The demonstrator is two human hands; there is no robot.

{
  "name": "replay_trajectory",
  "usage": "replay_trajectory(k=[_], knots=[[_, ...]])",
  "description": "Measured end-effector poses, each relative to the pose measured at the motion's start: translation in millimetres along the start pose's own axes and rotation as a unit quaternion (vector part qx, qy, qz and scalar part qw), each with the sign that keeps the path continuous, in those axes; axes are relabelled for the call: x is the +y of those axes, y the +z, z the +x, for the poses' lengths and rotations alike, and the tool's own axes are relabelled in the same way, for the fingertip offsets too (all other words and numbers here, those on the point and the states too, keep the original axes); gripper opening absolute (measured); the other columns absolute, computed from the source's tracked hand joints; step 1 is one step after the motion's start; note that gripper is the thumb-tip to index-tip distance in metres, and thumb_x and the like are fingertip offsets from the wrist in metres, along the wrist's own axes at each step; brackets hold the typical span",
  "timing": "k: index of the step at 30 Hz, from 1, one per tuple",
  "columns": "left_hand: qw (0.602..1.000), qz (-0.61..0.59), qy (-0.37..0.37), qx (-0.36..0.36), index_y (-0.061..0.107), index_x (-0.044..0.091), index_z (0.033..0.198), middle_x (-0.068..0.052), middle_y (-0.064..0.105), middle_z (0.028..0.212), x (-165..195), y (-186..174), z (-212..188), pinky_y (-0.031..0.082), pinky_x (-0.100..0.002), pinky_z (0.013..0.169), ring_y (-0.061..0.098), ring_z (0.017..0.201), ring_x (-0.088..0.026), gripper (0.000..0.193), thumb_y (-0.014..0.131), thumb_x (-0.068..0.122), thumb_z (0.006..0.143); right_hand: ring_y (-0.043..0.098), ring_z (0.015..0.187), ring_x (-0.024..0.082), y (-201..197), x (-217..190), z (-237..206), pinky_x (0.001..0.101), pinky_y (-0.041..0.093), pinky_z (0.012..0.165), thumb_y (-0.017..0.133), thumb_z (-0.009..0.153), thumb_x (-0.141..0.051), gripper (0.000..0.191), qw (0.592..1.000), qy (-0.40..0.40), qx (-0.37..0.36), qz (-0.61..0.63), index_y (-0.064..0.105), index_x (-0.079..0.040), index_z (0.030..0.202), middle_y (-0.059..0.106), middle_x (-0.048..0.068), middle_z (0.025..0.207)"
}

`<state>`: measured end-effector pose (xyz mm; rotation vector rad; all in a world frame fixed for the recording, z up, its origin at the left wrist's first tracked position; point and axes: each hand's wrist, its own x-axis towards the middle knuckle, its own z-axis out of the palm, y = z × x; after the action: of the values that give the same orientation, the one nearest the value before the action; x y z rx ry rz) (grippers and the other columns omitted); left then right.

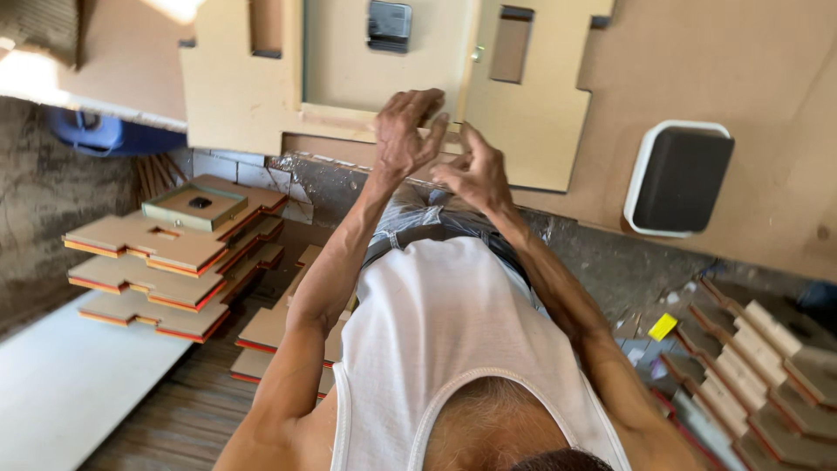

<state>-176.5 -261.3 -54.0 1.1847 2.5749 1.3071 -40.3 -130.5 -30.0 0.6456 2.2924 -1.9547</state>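
White vest [453,331] fills the lower middle of the frame. Above it, both arms reach to a cut-out board [261,96] at top centre. Left hand [405,135] and right hand [475,174] rest fingers spread on its lower edge, pinching nothing. Stacked boards [166,262] sit at left.
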Motion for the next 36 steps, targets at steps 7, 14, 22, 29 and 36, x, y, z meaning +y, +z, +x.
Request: replay_trajectory(k=[7,14,22,29,36], knots=[[0.955,-0.261,-0.140,0.008,0.068,0.007,0.121,-0.015,0.068,0.121,0,-19,-7,0.067,-0.036,0.089,0.076,0.103,-0.026,0.027,0.070,0.016,0.097,0.079,0.080,0.028,9,-16,4,0.0361,0.066,0.066,0.074,0.078,-0.019,0.067,0.994,0.017,0.066,-0.085,0.053,0.009,0.134,0.075,0.023,0.110],[0.986,0.028,-0.051,0.157,0.062,0.010,0.137,-0.017,0.064,0.136,-76,-135,-57,0.062,-0.042,0.098,0.068,0.119,-0.030,0.044,0.078,0.015,0.097,0.079,0.088,0.026,27,12,3,0.0342,0.061,0.081,0.080,0.089,-0.033,0.096,0.986,-0.043,0.099,-0.125,0.026,0.010,0.155,0.073,0.029,0.104],[0.986,-0.123,-0.112,0.026,0.067,0.006,0.130,-0.016,0.075,0.116,-147,-137,-67,0.065,-0.028,0.079,0.079,0.098,-0.021,0.030,0.073,0.007,0.100,0.079,0.081,0.019,46,-12,3,0.0270,0.065,0.064,0.078,0.094,-0.033,0.072,0.977,0.032,0.180,-0.108,0.049,0.006,0.147,0.076,0.025,0.112],[0.987,-0.075,-0.058,0.126,0.070,0.011,0.130,-0.014,0.077,0.105,-138,-130,-66,0.063,-0.036,0.075,0.078,0.089,-0.024,0.038,0.079,0.012,0.093,0.078,0.079,0.023,71,-15,5,0.0275,0.062,0.060,0.081,0.082,-0.013,0.076,0.958,0.040,0.268,-0.092,0.045,0.008,0.146,0.068,0.023,0.118],[0.986,-0.043,-0.147,0.061,0.062,0.012,0.142,-0.008,0.079,0.089,-142,-147,-9,0.053,-0.032,0.054,0.068,0.063,-0.013,0.045,0.067,0.038,0.105,0.075,0.084,0.022,98,3,21,0.0302,0.066,0.063,0.085,0.074,-0.030,0.102,0.942,0.043,0.305,-0.132,0.033,0.006,0.153,0.060,0.029,0.131]])
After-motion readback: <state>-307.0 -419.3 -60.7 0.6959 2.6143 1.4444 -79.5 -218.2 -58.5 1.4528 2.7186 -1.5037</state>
